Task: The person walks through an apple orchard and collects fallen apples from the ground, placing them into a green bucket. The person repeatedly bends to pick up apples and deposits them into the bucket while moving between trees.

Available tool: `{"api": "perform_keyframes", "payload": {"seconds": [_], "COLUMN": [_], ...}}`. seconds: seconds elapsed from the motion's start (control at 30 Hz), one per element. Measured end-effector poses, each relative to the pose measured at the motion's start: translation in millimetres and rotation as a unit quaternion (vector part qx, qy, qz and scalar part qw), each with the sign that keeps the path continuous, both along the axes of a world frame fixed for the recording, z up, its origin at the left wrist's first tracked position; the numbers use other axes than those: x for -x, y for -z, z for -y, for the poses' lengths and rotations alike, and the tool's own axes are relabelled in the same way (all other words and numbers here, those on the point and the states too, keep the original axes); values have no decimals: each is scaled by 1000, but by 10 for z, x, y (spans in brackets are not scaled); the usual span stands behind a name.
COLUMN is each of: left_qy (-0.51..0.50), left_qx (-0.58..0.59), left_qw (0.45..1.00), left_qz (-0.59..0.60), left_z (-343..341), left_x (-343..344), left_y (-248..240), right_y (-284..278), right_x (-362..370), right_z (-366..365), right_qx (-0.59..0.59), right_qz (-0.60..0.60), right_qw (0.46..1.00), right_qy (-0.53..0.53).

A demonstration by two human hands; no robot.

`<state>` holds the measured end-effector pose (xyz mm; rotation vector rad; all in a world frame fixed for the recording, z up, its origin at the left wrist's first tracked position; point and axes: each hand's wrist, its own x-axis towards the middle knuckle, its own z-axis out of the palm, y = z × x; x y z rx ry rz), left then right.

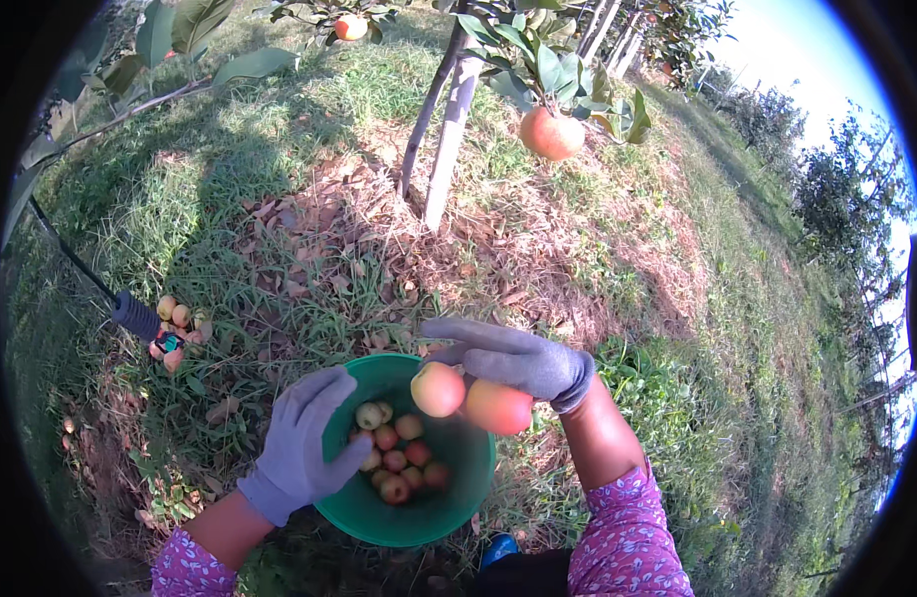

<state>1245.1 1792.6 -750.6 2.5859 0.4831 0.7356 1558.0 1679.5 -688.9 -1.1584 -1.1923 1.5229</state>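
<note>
A green bucket stands on the grass in front of me, with several small red and yellow-green apples in its bottom. My gloved left hand is at the bucket's left rim, fingers stretched out and thumb over the opening, with no fruit in it. Above the right side of the bucket, my gloved right hand has two apples against its palm: a yellow-red apple and a slightly blurred, redder apple. The apples cover part of the palm, so its grip on them is partly hidden.
A pile of apples lies in the grass to the left, beside a dark pole with a ribbed grey grip. A ripe apple hangs from a branch ahead, near a pale wooden stake. Leafy branches reach in at upper left.
</note>
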Motion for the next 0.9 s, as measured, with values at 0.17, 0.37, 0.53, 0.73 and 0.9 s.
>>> {"api": "perform_keyframes", "payload": {"seconds": [0.17,0.37,0.53,0.73,0.9], "left_qy": [71,12,82,110,151], "left_qx": [-18,273,558,644,716], "left_qw": [997,959,811,718,614], "left_qz": [31,71,160,238,297], "left_z": [298,63,-300,-600,-777], "left_x": [-268,-39,315,548,588], "left_y": [-387,75,203,455,592], "right_y": [140,327,296,659,628], "right_x": [582,1088,908,649,566], "right_z": [-312,-462,-385,-335,-319], "right_qx": [10,-22,-148,-217,-130], "right_qz": [-92,-4,186,412,421], "right_qw": [995,998,947,856,885], "right_qy": [-23,65,218,225,150]}}
